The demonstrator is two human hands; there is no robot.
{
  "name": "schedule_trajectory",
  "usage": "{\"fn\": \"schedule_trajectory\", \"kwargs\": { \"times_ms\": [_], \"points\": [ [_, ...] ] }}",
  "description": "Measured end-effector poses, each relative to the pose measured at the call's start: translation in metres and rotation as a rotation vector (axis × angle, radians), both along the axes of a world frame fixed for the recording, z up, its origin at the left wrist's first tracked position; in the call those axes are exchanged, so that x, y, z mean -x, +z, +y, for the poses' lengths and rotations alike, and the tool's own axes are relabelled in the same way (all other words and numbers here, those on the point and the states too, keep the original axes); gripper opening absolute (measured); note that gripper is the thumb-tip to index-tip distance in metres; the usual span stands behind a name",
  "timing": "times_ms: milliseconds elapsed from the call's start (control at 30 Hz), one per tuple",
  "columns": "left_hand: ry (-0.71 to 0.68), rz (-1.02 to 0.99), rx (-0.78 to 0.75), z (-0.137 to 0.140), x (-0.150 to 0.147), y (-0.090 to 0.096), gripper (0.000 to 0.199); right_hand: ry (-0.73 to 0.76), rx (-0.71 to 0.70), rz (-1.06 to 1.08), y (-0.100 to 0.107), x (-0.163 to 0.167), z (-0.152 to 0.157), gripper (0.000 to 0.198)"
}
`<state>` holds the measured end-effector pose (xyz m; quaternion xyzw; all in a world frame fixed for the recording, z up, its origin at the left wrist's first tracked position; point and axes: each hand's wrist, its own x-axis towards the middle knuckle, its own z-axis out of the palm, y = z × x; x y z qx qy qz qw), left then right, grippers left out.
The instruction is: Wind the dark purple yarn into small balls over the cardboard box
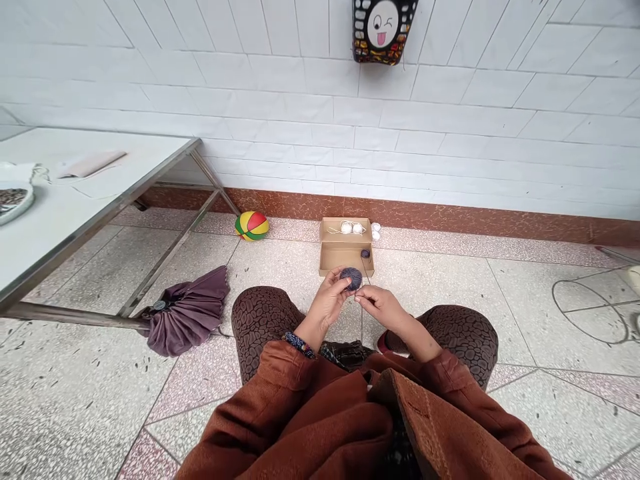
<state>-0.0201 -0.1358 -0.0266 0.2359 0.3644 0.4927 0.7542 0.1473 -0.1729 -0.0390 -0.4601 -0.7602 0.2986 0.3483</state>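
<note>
We hold a round grey-purple yarn ball [352, 277] in our left hand [330, 299], likely steadying it, while our right hand [381, 306] pinches thin dark yarn strand [367, 269], seemingly for control

Left hand [331, 292] curled | right hand [380, 302] pinched | forearms [421, 339] angled inward

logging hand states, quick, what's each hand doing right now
Left hand: closed, holding the dark ball.
Right hand: fingertips closed, apparently pinching the yarn strand.
</note>
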Motion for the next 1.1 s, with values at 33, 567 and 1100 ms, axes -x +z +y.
{"fn": "schedule_trajectory", "kwargs": {
  "times_ms": [33, 567, 1100],
  "points": [
    [0.016, 0.015, -0.008, 0.0, 0.0, -0.001, 0.051, 0.023, -0.007, 0.005, 0.004, 0.001, -0.002, 0.018],
    [-0.428, 0.23, -0.201, -0.015, 0.004, -0.01, 0.071, -0.204, -0.026, 0.05, 0.008, -0.022, 0.009, 0.023],
    [-0.151, 0.138, -0.039, -0.009, 0.003, -0.019, 0.062, 0.03, 0.151, -0.031, -0.032, -0.01, -0.007, 0.025]
  ]
}}
